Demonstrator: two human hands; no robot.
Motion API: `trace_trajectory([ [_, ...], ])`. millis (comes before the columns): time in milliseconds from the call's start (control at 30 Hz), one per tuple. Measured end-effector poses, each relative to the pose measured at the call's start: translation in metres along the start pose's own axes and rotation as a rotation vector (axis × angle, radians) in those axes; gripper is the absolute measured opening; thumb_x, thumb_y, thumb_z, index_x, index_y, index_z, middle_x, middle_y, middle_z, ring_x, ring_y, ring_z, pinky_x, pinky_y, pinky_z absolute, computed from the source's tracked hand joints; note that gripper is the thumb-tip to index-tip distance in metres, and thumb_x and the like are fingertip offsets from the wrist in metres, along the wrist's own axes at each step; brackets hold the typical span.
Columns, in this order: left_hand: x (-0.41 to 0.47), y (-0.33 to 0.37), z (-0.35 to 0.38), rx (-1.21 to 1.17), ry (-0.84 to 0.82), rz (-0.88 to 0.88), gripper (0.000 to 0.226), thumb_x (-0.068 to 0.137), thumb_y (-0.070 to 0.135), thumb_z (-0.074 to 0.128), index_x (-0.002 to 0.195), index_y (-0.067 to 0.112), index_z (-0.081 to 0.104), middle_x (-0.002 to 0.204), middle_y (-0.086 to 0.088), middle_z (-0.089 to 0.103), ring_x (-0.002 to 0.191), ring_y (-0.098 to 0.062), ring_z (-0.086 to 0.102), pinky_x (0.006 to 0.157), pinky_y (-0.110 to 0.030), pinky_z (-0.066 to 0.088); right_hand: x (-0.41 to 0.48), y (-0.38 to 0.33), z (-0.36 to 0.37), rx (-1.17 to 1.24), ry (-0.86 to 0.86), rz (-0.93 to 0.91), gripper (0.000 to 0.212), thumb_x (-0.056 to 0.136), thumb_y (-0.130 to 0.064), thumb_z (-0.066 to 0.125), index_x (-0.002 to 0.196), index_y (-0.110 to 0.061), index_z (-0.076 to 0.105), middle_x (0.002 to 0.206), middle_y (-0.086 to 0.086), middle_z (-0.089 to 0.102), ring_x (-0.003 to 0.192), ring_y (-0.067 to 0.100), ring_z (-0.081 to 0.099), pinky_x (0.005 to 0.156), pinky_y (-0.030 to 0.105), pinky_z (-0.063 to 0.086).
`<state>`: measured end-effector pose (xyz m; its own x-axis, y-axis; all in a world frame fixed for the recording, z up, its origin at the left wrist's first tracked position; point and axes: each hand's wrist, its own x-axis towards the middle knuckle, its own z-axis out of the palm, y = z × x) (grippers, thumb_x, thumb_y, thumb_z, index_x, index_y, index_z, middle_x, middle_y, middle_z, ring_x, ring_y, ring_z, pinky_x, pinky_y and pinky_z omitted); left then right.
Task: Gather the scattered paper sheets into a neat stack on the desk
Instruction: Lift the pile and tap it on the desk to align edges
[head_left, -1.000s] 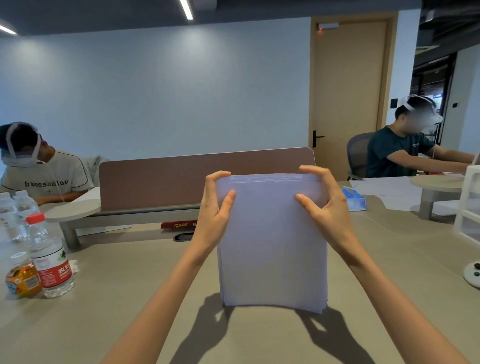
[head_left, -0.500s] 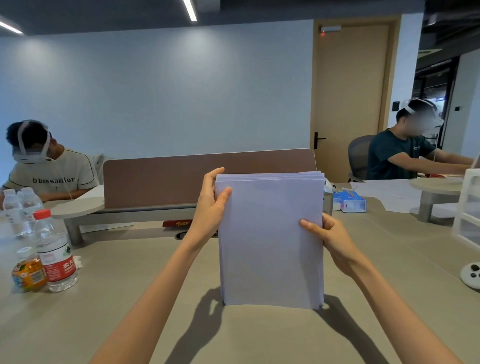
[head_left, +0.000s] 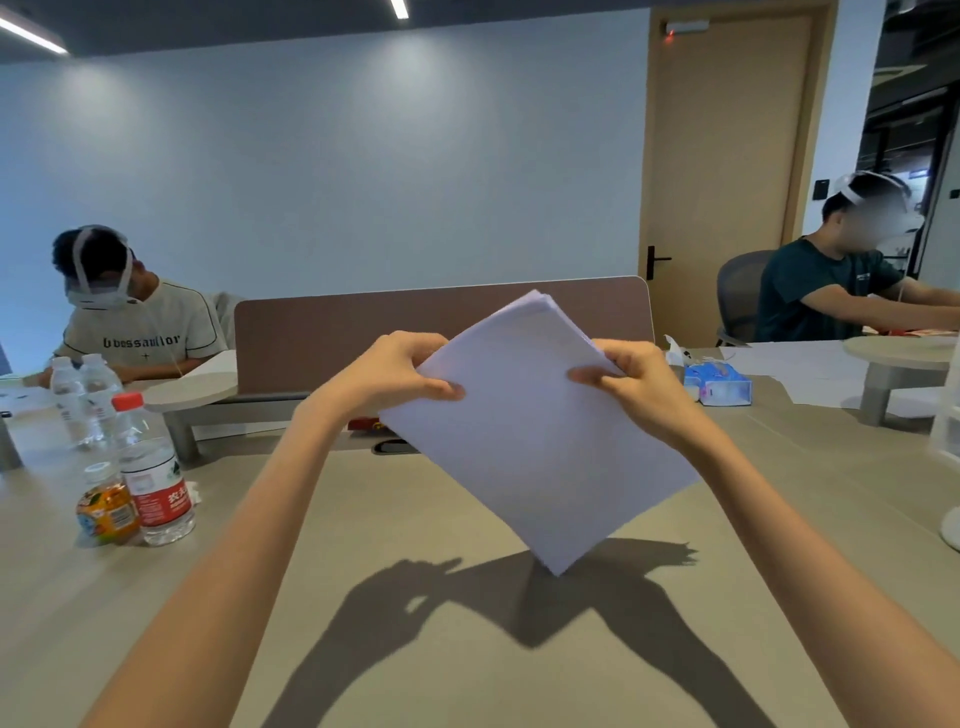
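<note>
The left hand (head_left: 400, 371) pinches the paper stack (head_left: 535, 441) at its left edge, thumb in front and fingers curled behind. The right hand (head_left: 634, 387) grips the right edge likewise. The stack hangs tilted like a diamond at mid-scene, its lowest corner down at the desk (head_left: 363, 571). Water bottles (head_left: 153, 467) stand left and a tissue pack (head_left: 719, 384) lies far right.
</note>
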<state>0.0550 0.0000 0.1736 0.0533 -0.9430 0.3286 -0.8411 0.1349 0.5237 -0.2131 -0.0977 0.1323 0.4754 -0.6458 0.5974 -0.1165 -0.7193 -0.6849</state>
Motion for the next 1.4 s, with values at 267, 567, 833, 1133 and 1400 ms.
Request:
trace_trajectory([
  [267, -0.034, -0.027, 0.038, -0.470, -0.099, -0.086, 0.027, 0.088, 0.031, 0.071, 0.108, 0.013, 0.071, 0.102, -0.006, 0.076, 0.090, -0.022, 0.073, 0.077, -0.033, 0.058, 0.003, -0.016, 0.022, -0.386, -0.041, -0.139, 0.020, 0.088, -0.029, 0.068, 0.078, -0.046, 0.063, 0.070, -0.026, 0.062, 0.072, 0.007, 0.058, 0.072, 0.035, 0.050],
  [567, -0.067, -0.055, 0.076, -0.706, 0.259, -0.120, 0.015, 0.093, 0.019, 0.063, 0.107, 0.015, 0.067, 0.092, 0.004, 0.072, 0.078, -0.009, 0.069, 0.060, -0.017, 0.054, -0.025, 0.032, 0.017, -0.722, 0.466, -0.246, 0.104, 0.072, -0.060, 0.073, 0.151, -0.012, 0.027, 0.159, 0.007, 0.024, 0.147, 0.025, 0.019, 0.118, 0.050, 0.017],
  [833, -0.090, -0.075, 0.106, -0.959, 0.302, -0.220, 0.015, 0.093, 0.020, 0.063, 0.106, 0.020, 0.069, 0.097, 0.006, 0.077, 0.088, -0.012, 0.073, 0.066, -0.022, 0.058, -0.078, 0.084, 0.015, 0.391, 0.149, 0.466, 0.091, 0.051, -0.059, 0.086, 0.127, -0.018, 0.056, 0.124, 0.007, 0.065, 0.102, 0.020, 0.065, 0.080, 0.029, 0.055],
  [1133, -0.081, -0.071, 0.106, -1.044, 0.221, -0.164, 0.025, 0.091, 0.023, 0.065, 0.116, 0.018, 0.065, 0.107, 0.000, 0.075, 0.095, -0.020, 0.072, 0.073, -0.031, 0.059, -0.061, 0.066, 0.003, 0.554, -0.006, 0.401, 0.052, 0.079, -0.030, 0.070, 0.128, -0.022, 0.056, 0.119, 0.006, 0.067, 0.107, 0.025, 0.067, 0.082, 0.039, 0.058],
  [1400, -0.088, -0.101, 0.114, -0.996, -0.043, -0.177, 0.079, 0.043, 0.050, 0.092, 0.111, 0.017, 0.067, 0.107, -0.006, 0.073, 0.097, -0.023, 0.070, 0.080, -0.034, 0.058, -0.089, 0.089, 0.022, 0.488, -0.049, 0.456, 0.056, 0.069, -0.018, 0.075, 0.123, -0.024, 0.059, 0.111, 0.001, 0.072, 0.106, 0.023, 0.067, 0.077, 0.031, 0.058],
])
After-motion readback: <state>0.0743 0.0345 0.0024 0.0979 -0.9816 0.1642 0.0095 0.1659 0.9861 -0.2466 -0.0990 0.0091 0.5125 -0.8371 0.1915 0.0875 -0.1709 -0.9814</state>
